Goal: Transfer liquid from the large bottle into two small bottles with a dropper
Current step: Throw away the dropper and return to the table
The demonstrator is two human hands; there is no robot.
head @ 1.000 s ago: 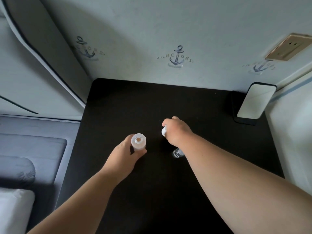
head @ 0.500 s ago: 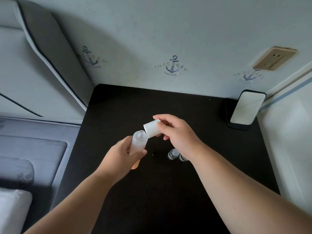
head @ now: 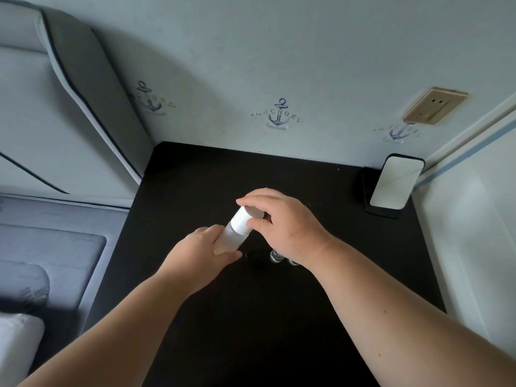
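My left hand (head: 199, 254) grips the frosted large bottle (head: 230, 238), tilted above the black table (head: 195, 177). A white cap (head: 243, 222) sits on the bottle's neck, and my right hand (head: 282, 222) holds that cap with fingers and thumb curled round it. Two small clear bottles (head: 276, 256) stand on the table just below my right wrist, the right one partly hidden. No dropper shows.
A phone (head: 392, 182) leans on a dark stand at the table's back right corner. A wall with anchor prints and a socket (head: 434, 106) rises behind. A padded headboard (head: 69, 93) and bed lie to the left.
A second ago the open bottle stood on the table. My left hand lifted and tilted it. My right hand brought the cap over, and the cap now sits on the neck.
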